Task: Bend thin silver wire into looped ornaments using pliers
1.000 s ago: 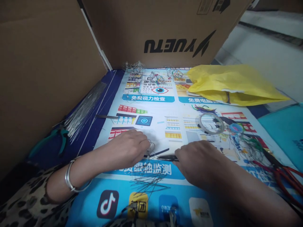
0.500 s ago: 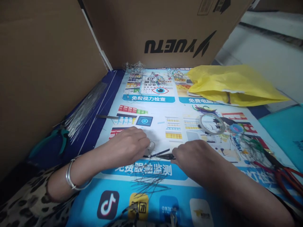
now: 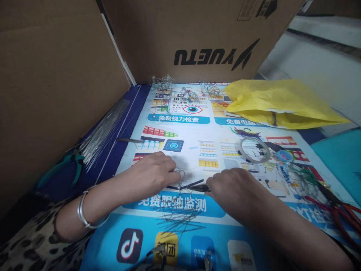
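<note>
My left hand [image 3: 153, 173] is closed, with thumb and fingertips pinched at a thin wire loop [image 3: 182, 174] over the printed mat. Dark pointed pliers [image 3: 199, 188] stick out of my right hand [image 3: 232, 190], whose fingers are wrapped round the handles and hide them. Between both hands lies a narrow dark strip [image 3: 195, 183], running close above the pliers' tips. Whether the jaws touch the wire cannot be made out. Toward me, a spray of thin cut wires [image 3: 180, 220] fans out on the blue part of the mat.
Cardboard walls [image 3: 214, 30] rise at the back and left. Straight wires [image 3: 103, 131] and teal-handled pliers [image 3: 76, 169] lie left. To the right are a tape roll [image 3: 241, 150], a wire tangle [image 3: 301, 177], red-handled scissors [image 3: 338, 218] and a yellow bag [image 3: 282, 99].
The fingers of my left hand have shifted slightly at the wire loop, the thumb reaching further right. My right hand stays with the pliers. The whole view has moved a little.
</note>
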Motion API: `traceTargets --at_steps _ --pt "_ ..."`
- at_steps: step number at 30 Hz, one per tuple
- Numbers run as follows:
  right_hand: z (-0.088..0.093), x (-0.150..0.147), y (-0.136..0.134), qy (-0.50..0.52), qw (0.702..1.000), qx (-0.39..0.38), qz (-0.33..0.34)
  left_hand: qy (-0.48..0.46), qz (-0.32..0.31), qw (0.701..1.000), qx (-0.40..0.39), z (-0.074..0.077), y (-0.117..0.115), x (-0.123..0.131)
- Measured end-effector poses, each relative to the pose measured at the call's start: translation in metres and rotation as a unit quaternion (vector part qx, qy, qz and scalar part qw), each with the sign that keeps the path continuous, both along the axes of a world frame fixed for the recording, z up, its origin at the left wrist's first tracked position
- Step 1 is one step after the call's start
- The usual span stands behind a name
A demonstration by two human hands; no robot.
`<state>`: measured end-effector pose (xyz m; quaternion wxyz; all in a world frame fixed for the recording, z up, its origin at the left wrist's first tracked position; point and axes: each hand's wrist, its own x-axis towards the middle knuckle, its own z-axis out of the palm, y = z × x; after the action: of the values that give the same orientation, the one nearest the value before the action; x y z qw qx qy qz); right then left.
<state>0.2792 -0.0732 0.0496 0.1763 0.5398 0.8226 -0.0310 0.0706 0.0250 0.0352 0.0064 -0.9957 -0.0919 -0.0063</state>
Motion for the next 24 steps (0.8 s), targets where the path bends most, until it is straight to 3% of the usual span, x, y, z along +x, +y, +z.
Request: traceTargets --at_steps 11,24 --pt "-0.005 0.005 0.000 0.004 0.999 0.034 0.004 0.002 -0.038 0.999 -0.030 0.007 0.002 0.000" --pt "0.003 0.006 0.003 -0.012 1.000 0.023 0.002 0.033 -0.012 0.998 -0.051 0.009 0.007 -0.002"
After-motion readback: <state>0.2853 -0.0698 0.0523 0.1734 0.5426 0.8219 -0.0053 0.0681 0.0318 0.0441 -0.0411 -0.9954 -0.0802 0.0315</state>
